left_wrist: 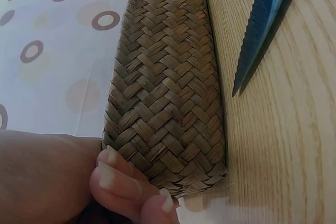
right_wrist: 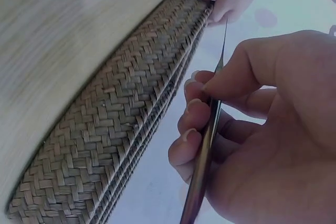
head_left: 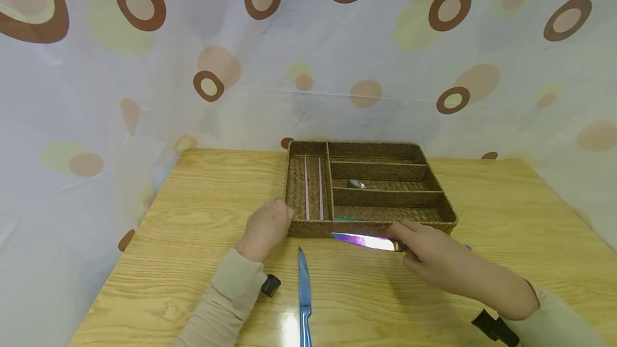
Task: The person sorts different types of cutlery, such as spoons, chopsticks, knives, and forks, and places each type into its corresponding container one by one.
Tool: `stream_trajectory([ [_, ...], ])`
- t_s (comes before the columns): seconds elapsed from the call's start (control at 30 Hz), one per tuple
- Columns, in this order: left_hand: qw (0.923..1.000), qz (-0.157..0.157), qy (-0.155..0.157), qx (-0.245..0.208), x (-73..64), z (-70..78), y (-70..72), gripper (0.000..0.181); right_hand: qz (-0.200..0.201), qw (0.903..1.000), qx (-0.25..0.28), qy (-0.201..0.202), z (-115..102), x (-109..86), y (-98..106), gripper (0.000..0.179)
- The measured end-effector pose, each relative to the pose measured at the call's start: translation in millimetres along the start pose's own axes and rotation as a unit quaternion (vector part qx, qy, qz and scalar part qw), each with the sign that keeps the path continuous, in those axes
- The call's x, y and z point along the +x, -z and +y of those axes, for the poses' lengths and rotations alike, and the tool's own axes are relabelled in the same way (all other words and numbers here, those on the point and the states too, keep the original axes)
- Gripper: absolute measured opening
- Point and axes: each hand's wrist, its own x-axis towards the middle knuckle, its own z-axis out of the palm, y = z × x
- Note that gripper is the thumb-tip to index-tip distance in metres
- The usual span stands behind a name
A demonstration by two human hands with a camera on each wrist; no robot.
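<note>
My right hand [head_left: 429, 250] holds a knife [head_left: 368, 241] by its dark shiny handle, thumb and fingertips pinching it in the right wrist view. Its blade, glinting white and purple, points left just in front of a brown woven tray [head_left: 371, 228]. At the tray's front left corner, my left hand [head_left: 266, 226] grips the edge with bent fingers [left_wrist: 119, 182]. Another knife, blue [head_left: 305, 283], lies on the table between my arms, tip toward the tray; the left wrist view shows its serrated edge.
Two pink sticks [head_left: 307, 189] lie lengthwise in the tray's left compartment. A spoon [head_left: 355, 183] is in the middle right compartment, and a teal piece [head_left: 344, 219] shows in the front one. The wooden table [head_left: 207, 186] meets a patterned sheet [head_left: 270, 117] behind.
</note>
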Motion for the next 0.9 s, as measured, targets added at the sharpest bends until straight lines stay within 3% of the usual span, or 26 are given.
stream_trajectory([
  [0.17,1.0000,-0.002,0.001,-0.009,-0.8,1.3,1.7,0.037,-0.006,0.9999,0.008,-0.013,4,8.3,5,0.030],
  [0.37,1.0000,0.002,-0.002,0.002,-5.1,4.6,5.2,0.034,0.015,0.9998,0.008,-0.009,9,15.5,8,0.031],
  [0.57,0.9998,-0.019,0.002,0.007,-1.4,2.6,3.5,0.035,0.011,0.9989,0.042,-0.020,13,23.3,12,0.032],
  [0.9,0.9992,-0.021,-0.011,0.031,-1.4,1.9,4.1,0.034,0.018,0.9981,0.045,-0.039,24,38.6,11,0.016],
])
